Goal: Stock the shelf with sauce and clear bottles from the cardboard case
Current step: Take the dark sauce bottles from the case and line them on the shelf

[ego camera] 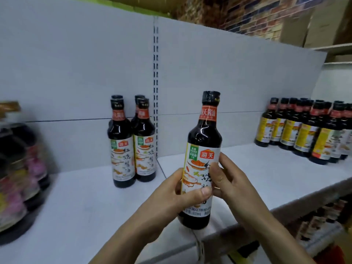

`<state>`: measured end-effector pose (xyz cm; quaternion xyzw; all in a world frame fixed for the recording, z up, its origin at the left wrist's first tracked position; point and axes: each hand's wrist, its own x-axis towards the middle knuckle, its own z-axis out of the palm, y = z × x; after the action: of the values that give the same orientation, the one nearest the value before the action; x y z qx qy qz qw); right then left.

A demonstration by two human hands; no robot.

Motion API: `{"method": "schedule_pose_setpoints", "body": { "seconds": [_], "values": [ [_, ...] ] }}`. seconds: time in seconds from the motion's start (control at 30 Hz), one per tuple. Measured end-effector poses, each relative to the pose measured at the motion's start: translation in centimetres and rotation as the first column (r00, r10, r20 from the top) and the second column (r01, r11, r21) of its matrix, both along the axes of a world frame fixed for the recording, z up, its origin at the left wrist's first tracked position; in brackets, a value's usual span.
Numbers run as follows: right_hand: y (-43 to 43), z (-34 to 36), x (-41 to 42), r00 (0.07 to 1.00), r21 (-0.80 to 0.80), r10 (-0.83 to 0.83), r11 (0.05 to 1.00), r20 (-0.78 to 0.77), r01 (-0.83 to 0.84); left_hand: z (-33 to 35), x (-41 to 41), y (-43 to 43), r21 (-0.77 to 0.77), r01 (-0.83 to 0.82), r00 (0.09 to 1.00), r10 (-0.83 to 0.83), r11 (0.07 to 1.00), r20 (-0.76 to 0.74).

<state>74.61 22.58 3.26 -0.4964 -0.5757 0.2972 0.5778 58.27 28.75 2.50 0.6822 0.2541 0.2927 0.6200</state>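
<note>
1 — sauce bottle (204, 134), 1 in hand: dark glass, black cap, red neck band, white label facing the camera. It is upright with a slight lean, over the front part of the shelf (85, 206), just right of the slotted upright (155, 82). The left hand (167, 199) wraps the label from the left with its thumb across the front. The right hand (234, 187) grasps from the right, its fingers (219, 176) curled onto the label. Whether the base touches the board cannot be told.

2 — shelved sauce bottles (122, 149), 4 of the same kind: 2 in front, 2 behind, close to the grey back panel (76, 73), left of the upright and well apart from the held one.

3 — yellow-labelled dark bottles (304, 134), far right of the shelf, in packed rows; too overlapped to count.

4 — larger dark bottles with pink labels (19, 178), left edge, blurred, number unclear.

5 — cardboard boxes (314, 21) and a brick wall (247, 14), upper right, above the back panel.
</note>
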Motion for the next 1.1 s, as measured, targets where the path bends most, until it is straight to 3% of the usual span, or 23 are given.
{"method": "schedule_pose_setpoints", "body": {
  "seconds": [0.23,0.53,0.8,1.1],
  "values": [
    [5.1,0.0,-2.2,0.970,-0.033,0.244,0.969,-0.002,-0.244,-0.1,-3.3,1.8,-0.054,-0.174,0.985,0.174,0.983,-0.011],
    [9.1,0.1,-5.5,0.878,-0.067,0.477,0.878,0.037,-0.474,-1.0,-7.3,2.9,0.004,-0.285,0.958,0.285,0.958,0.014],
    [11.4,-0.7,-7.1,0.851,-0.090,0.519,0.854,0.080,-0.512,-1.5,-9.1,4.4,0.070,-0.316,0.947,0.319,0.946,-0.027],
    [12.5,-1.4,-7.8,0.832,-0.100,0.545,0.838,0.104,-0.536,-2.7,-9.9,6.0,0.045,-0.304,0.952,0.305,0.952,-0.008]
  ]
}}
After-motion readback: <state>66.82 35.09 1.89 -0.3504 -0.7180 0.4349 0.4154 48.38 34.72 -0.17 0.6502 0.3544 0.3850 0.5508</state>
